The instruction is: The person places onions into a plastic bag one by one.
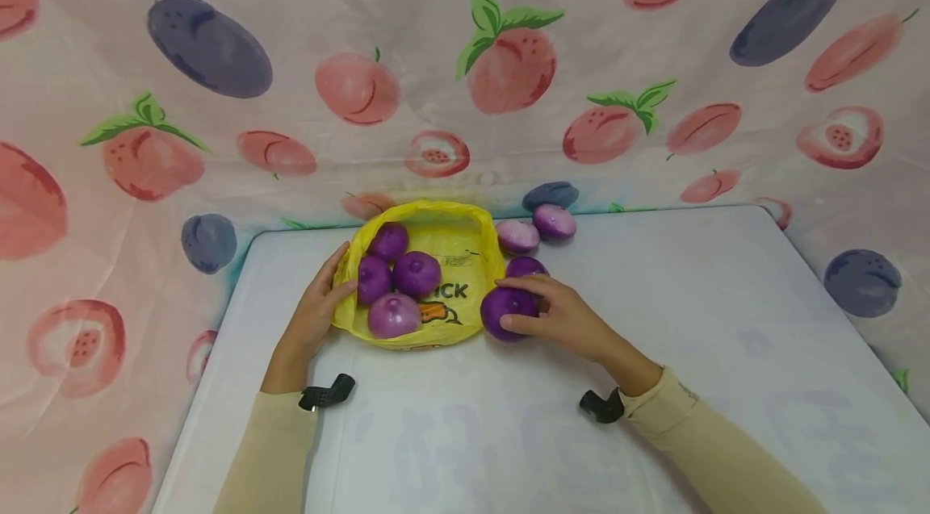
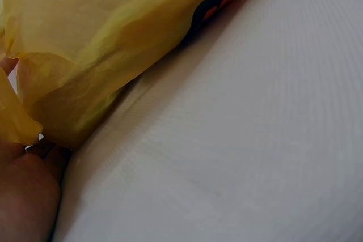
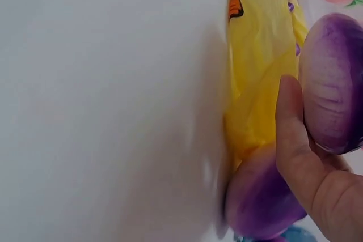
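A yellow plastic bag (image 1: pixel 465 244) lies with its mouth spread wide, several purple onions (image 1: pixel 417 274) inside it on the left. My left hand (image 1: pixel 314 308) holds the bag's left rim, thumb over the edge and fingers along the outside. At the bag's right rim, my right hand (image 1: pixel 570 316) grips a dark purple onion (image 1: pixel 508 312) between thumb and fingers. That onion (image 3: pixel 332 83) is raised off the table in the right wrist view. Just behind it a second purple onion (image 1: pixel 526 266), partly hidden by my right hand, sits beside the bag.
Two paler onions (image 1: pixel 555 222) lie at the table's back edge, right of the bag. The white table (image 1: pixel 465 433) meets a fruit-printed cloth (image 1: pixel 436 30) behind it. Each wrist wears a black camera mount (image 1: pixel 327 392).
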Tool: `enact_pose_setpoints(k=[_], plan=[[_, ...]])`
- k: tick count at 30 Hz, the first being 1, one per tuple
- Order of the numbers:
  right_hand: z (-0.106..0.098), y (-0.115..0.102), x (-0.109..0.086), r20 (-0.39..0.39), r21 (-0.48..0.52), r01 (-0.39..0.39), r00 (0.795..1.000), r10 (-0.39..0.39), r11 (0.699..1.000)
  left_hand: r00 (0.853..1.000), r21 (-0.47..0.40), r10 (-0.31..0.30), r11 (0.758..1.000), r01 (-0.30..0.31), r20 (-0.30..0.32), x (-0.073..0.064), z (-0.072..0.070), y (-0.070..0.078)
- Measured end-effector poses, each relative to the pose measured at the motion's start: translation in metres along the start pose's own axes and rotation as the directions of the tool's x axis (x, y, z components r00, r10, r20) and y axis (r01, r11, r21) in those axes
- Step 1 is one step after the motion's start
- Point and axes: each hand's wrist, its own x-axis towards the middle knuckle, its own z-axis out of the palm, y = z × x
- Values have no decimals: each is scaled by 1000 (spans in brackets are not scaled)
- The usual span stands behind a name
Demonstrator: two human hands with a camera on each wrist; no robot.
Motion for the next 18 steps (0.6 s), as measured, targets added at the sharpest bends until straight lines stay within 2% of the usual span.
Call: enact_pose_setpoints(k=[6, 15, 18], plan=[[11, -9, 10, 0, -44, -7, 1000, 7, 999, 1000, -2, 5, 1000, -5, 0, 0, -1, -2], [26, -21, 25, -47, -135, 109, 992, -116, 985, 1000, -15, 16, 1000, -16, 6, -1, 1, 0], [30, -25, 28, -52, -142, 119, 990, -128, 983, 1000, -23, 20, 1000, -20, 10, -1, 1, 0]])
